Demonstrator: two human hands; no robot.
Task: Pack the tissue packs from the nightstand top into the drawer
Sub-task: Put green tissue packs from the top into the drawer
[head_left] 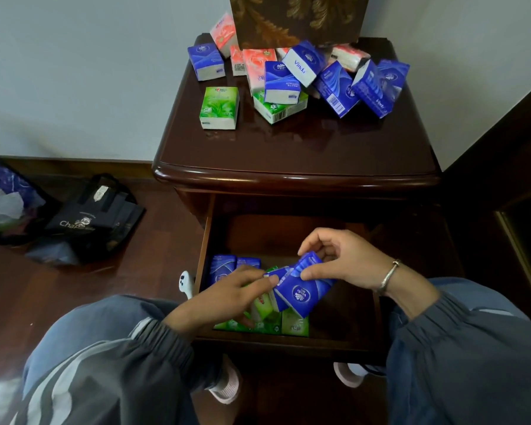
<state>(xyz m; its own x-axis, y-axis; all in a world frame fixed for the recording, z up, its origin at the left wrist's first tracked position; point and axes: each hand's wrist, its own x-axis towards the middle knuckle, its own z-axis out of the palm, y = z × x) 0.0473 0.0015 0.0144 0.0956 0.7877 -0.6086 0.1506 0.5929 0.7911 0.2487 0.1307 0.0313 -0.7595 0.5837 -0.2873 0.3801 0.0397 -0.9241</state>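
While over the wooden drawer [334, 343], left hand [227, 297], right hand [345, 265]: tight grip on glossy blue packs [304, 294].

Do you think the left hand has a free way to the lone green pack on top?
Probably yes: nothing stands before the green pack, though the left hand is busy in the drawer.

The dark nightstand top [288, 142] carries a loose heap of blue, pink and green tissue packs [334, 84] toward its back, with one green pack [219, 107] lying apart at the left. The open drawer [203, 240] below holds more packs [295, 326]. A black bag [95, 219] lies on the floor [154, 271].
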